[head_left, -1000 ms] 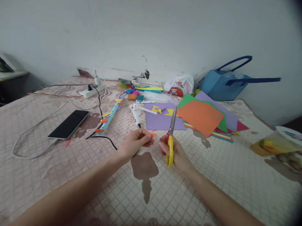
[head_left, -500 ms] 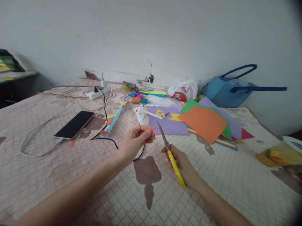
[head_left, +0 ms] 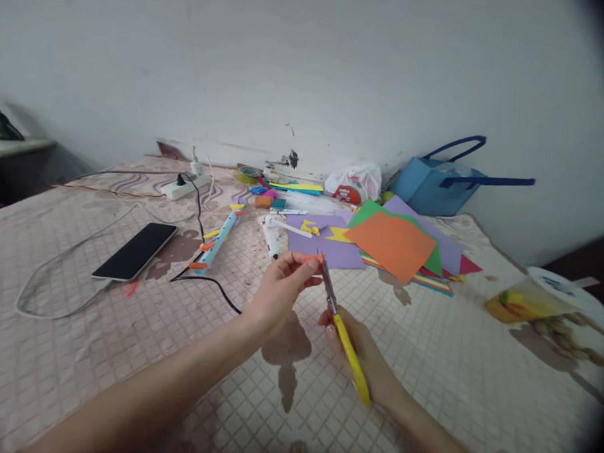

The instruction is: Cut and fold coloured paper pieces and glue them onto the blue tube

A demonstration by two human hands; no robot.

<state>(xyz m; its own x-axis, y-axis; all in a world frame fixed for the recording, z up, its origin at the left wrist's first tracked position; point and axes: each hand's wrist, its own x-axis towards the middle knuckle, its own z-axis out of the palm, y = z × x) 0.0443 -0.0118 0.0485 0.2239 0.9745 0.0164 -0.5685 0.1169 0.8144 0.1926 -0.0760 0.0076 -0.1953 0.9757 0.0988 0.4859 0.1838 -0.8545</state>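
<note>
Between the thumb and fingers of my left hand [head_left: 284, 286] is a small piece of orange paper [head_left: 312, 258], mostly covered by the fingers. My right hand [head_left: 359, 349] grips a pair of scissors [head_left: 347, 339] with yellow handles. The scissor blades point up and away, right at the orange paper's edge; whether they have cut into it I cannot tell. Beyond my hands lie a purple sheet [head_left: 343, 255] with yellow scraps [head_left: 309, 228] on it and a white glue gun [head_left: 270, 237].
A phone [head_left: 135, 251] on a white cable lies left, near a light-blue paper strip [head_left: 219, 239] with orange and yellow bits. Coloured sheets [head_left: 394, 244] are stacked right. A plastic tub [head_left: 524, 296] and a blue bag [head_left: 434, 189] stand farther right; a power strip [head_left: 184, 188] sits behind.
The scissors have come up against the orange paper, where a gap showed before. My left hand has moved slightly right. The whole view has shifted a little to the right.
</note>
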